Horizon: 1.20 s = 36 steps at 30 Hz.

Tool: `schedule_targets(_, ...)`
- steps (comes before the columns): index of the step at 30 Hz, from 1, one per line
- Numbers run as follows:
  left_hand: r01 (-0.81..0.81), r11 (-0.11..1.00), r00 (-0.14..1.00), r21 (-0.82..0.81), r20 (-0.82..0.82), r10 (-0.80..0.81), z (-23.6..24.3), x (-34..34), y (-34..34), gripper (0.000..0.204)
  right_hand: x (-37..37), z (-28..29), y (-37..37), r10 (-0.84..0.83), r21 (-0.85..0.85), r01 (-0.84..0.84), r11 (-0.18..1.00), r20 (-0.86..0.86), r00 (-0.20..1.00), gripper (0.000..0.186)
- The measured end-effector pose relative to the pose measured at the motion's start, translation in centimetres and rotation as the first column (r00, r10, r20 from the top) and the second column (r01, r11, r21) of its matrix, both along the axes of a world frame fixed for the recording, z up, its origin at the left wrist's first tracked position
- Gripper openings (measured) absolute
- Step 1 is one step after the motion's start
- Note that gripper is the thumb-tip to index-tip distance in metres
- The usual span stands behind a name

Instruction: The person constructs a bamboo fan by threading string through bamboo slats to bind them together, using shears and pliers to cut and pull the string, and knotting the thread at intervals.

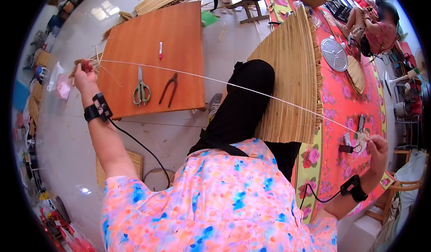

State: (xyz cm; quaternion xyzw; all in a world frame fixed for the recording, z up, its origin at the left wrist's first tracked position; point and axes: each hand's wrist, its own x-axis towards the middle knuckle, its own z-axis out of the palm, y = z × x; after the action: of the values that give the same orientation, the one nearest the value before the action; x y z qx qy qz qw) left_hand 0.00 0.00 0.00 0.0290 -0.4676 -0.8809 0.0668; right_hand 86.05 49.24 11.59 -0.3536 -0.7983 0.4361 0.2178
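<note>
Scissors (141, 91) left of pliers (169, 89); both on board (179, 32)

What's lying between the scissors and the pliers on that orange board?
Nothing: in the head view the scissors and pliers lie side by side on the orange board with bare wood between them. The thin strip passes just above both.

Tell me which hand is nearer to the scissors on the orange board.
Left. The left hand is just off the board's left edge, a short way from the scissors. The right hand is far off to the right, over the floral mat.
</note>
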Motion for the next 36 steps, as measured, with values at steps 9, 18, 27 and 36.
schedule_targets(9,0.229,0.973,0.973,-0.015,-0.017,-0.229,-5.0,-5.7,-1.4,0.014,-1.9,1.1,3.4,-0.175,-0.035,0.178,0.983,0.059,0.983,0.007)
schedule_targets(18,0.377,0.481,0.857,-0.791,0.102,-0.505,-0.4,9.1,16.8,0.012,-8.1,6.0,0.2,0.234,0.256,-0.156,0.954,-0.312,0.921,0.016)
schedule_targets(27,-0.268,-0.205,0.796,-0.941,-0.096,-0.598,-14.1,10.2,22.4,0.03,-21.8,6.6,-9.7,0.315,0.656,-0.205,0.726,-0.051,0.948,0.021)
schedule_targets(36,0.578,0.315,0.124,-0.753,-0.301,-0.946,9.2,35.3,30.9,0.024,-22.3,2.4,-8.5,0.423,0.722,-0.242,0.648,-0.078,0.903,0.021)
